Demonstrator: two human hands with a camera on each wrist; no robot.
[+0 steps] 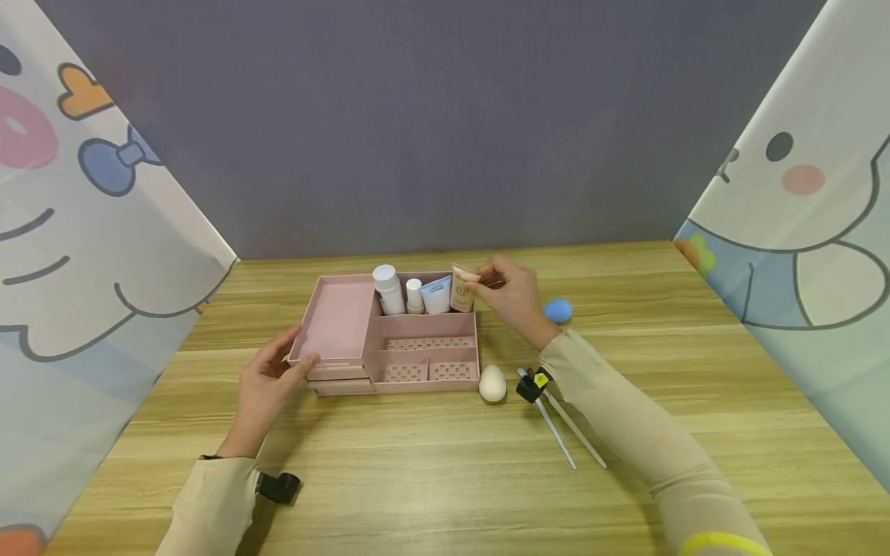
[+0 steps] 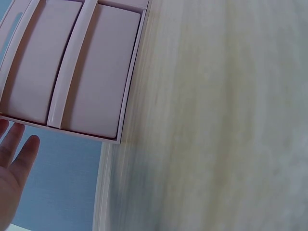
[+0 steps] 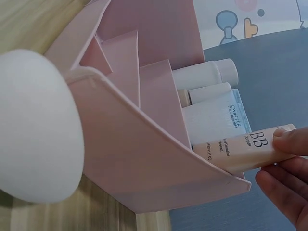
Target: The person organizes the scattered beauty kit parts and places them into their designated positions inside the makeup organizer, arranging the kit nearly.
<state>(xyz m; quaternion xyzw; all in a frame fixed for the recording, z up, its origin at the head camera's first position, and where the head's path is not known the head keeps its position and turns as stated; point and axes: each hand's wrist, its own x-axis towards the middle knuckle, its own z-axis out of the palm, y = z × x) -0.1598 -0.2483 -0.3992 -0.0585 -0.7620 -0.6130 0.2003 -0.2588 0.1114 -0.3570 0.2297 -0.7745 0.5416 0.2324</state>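
Observation:
A pink desktop organizer [image 1: 341,315] stands on the wooden table. My right hand [image 1: 511,293] pinches the top end of a beige BB cream tube [image 3: 236,149], whose lower part is inside the organizer's back right compartment. Beside it in that row are a white and light-blue tube [image 1: 436,296], a small white-capped bottle [image 1: 415,296] and a taller white bottle [image 1: 390,292]. At the organizer's front left corner is my left hand [image 1: 267,382], thumb near the front edge and fairly straight fingers [image 2: 25,156] along the left side.
A white egg-shaped sponge [image 1: 493,384] lies by the organizer's front right corner. Two thin white sticks [image 1: 556,428] are on the table below my right forearm, and a blue sponge [image 1: 558,310] rests beyond it. A grey panel [image 1: 445,131] rises behind the table.

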